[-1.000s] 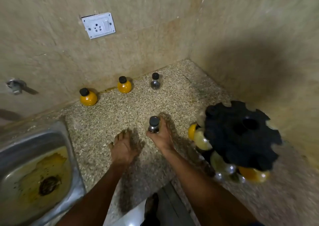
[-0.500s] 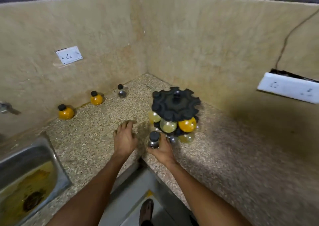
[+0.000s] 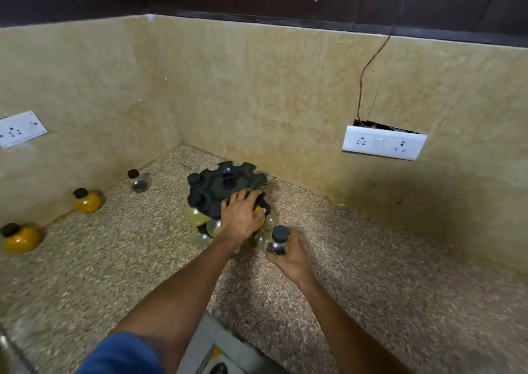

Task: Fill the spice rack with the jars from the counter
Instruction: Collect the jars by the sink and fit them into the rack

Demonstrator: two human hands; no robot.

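The black round spice rack (image 3: 225, 183) stands in the counter's corner with several round jars hanging in its slots. My left hand (image 3: 241, 216) rests on the rack's front edge, fingers spread over the top and covering a yellow jar. My right hand (image 3: 290, 258) grips a clear jar with a black cap (image 3: 278, 240), upright, just right of and below the rack. Three jars stand along the left wall: a clear jar (image 3: 138, 180), a yellow jar (image 3: 87, 200) and another yellow jar (image 3: 20, 238).
The speckled stone counter (image 3: 385, 273) meets tiled walls behind and to the left. A white socket plate (image 3: 384, 142) with a loose wire hangs on the back wall, and another socket (image 3: 20, 129) is on the left wall. The counter's front edge (image 3: 228, 333) lies near my arms.
My left hand has lifted off the counter and landed on the rack. My right hand has carried the clear jar rightward to the rack's side. The view swung right, away from the sink.
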